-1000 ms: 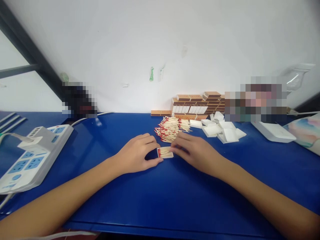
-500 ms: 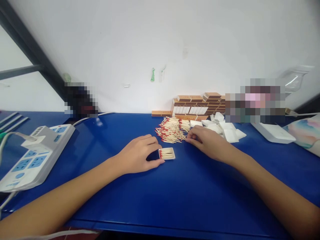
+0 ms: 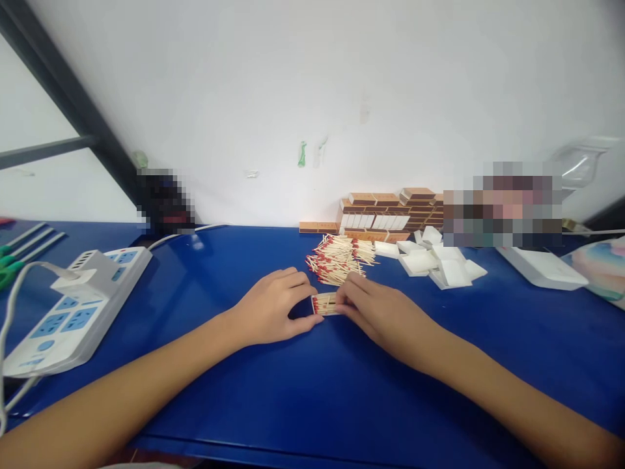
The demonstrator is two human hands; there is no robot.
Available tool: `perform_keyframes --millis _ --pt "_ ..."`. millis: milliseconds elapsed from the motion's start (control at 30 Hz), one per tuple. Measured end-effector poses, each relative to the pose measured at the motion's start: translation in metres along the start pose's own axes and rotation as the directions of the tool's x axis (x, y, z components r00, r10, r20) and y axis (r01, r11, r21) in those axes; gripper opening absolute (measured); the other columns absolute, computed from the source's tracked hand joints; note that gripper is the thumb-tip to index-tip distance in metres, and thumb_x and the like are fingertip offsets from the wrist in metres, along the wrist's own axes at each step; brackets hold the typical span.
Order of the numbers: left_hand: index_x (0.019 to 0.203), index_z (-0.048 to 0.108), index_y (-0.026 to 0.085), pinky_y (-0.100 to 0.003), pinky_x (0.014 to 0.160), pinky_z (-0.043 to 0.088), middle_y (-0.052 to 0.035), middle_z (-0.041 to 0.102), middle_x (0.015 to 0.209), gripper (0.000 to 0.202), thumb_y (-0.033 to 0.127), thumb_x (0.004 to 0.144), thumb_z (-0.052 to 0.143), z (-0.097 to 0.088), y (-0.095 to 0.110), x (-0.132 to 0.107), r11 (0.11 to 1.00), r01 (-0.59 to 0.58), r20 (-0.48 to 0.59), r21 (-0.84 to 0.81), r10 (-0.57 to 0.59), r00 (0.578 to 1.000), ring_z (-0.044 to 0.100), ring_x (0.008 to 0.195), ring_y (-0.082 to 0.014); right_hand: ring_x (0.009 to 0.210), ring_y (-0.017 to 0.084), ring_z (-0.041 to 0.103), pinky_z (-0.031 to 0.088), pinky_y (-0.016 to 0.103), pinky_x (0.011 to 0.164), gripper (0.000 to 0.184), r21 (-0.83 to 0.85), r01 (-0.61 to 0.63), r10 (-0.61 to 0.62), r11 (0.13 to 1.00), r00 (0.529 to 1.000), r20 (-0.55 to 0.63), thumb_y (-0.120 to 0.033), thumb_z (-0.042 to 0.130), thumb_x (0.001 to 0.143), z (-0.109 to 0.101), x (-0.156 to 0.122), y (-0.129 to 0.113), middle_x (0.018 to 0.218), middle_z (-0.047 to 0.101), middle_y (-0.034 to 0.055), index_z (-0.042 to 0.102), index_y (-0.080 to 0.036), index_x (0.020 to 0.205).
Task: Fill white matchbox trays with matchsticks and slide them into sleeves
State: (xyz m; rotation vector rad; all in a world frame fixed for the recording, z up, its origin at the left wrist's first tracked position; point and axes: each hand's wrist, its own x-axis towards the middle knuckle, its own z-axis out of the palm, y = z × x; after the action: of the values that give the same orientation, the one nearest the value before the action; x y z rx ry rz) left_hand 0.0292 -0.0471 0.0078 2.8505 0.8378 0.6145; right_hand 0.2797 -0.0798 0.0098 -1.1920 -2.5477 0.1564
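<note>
A small white matchbox tray (image 3: 325,303) filled with red-tipped matches lies on the blue table (image 3: 303,397). My left hand (image 3: 273,307) curls around its left end, thumb and forefinger pinching the tray. My right hand (image 3: 378,312) rests against its right end, fingers closed over the matches there. Just behind lies a loose pile of matches (image 3: 336,259).
Stacked brown matchbox sleeves (image 3: 385,211) stand against the white wall. Several empty white trays (image 3: 434,262) lie right of the pile. A white and blue power strip (image 3: 68,306) with a cable sits at the left. A flat white box (image 3: 544,267) lies at far right.
My right hand went back to the match pile, then returned to the right end of the tray. My left hand stayed on the tray.
</note>
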Motion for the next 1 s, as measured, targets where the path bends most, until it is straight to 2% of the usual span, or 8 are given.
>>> perform_keyframes --millis 267,467,833,1000 --pt "0.107 0.072 0.017 -0.037 0.086 0.053 -0.0076 0.07 0.101 0.031 0.045 0.097 0.065 0.0011 0.0003 0.0007 0.999 -0.011 0.018 -0.032 0.012 1.0 0.064 0.093 -0.0221 0.083 0.019 0.063 0.048 0.031 0.071 0.009 0.158 0.013 -0.014 0.987 1.0 0.004 -0.02 0.054 0.103 0.003 0.0002 0.0078 0.097 0.063 0.0043 0.06 -0.02 0.097" --pt "0.105 0.071 0.017 -0.037 0.088 0.052 -0.007 0.07 0.101 0.03 0.045 0.098 0.065 0.0001 0.0017 -0.0003 1.0 -0.013 0.033 -0.027 0.014 0.999 0.064 0.093 -0.0213 0.083 0.018 0.062 0.048 0.032 0.072 0.012 0.176 0.018 -0.018 0.984 1.0 -0.004 -0.021 0.052 0.105 0.006 -0.0001 0.007 0.099 0.063 0.0046 0.063 -0.019 0.099" --pt "0.103 0.072 0.016 -0.036 0.086 0.052 -0.0069 0.069 0.1 0.031 0.046 0.098 0.064 -0.0007 0.0027 0.0002 0.999 -0.021 0.047 -0.034 0.023 0.999 0.063 0.092 -0.021 0.081 0.017 0.063 0.047 0.03 0.071 0.01 0.218 0.011 -0.006 0.976 1.0 -0.023 -0.023 0.06 0.102 0.0035 0.0004 0.0064 0.096 0.064 0.0038 0.069 -0.02 0.1" --pt "0.106 0.072 0.017 -0.036 0.086 0.052 -0.0069 0.069 0.101 0.032 0.047 0.098 0.064 -0.0008 0.0021 0.0007 0.999 -0.022 0.045 -0.029 0.023 0.999 0.063 0.092 -0.0213 0.081 0.015 0.063 0.047 0.028 0.071 0.01 0.303 0.064 -0.048 0.951 0.997 -0.06 -0.026 0.063 0.101 0.0013 -0.0004 0.0077 0.095 0.064 0.0031 0.072 -0.022 0.101"
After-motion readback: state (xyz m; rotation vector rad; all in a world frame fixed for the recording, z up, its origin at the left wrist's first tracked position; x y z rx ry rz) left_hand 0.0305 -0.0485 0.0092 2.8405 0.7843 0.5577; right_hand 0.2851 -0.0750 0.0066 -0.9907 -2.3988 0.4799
